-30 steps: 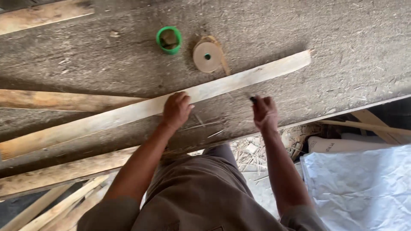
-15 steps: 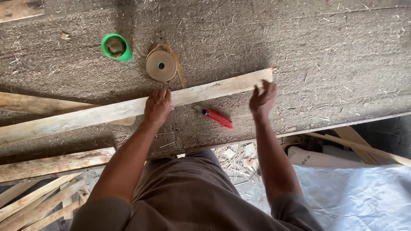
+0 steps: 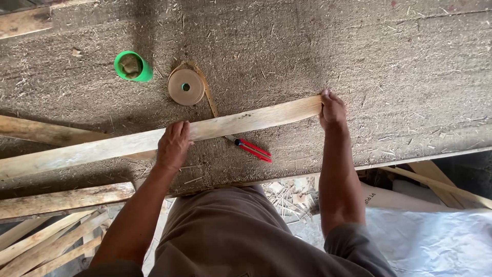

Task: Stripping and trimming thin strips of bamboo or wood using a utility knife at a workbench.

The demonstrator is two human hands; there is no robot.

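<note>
Both hands have slid apart along the long wooden slat (image 3: 246,122). Now the right hand (image 3: 332,109) grips the slat's right end, closed around it, and the left hand (image 3: 173,144) presses down flat on its middle. The slat lies slanted across the rough bench (image 3: 359,56). One red utility knife (image 3: 252,149) lies just near the slat, between the hands. Farther off stand one green cup (image 3: 132,66) and one tan tape roll (image 3: 186,87), side by side.
</note>
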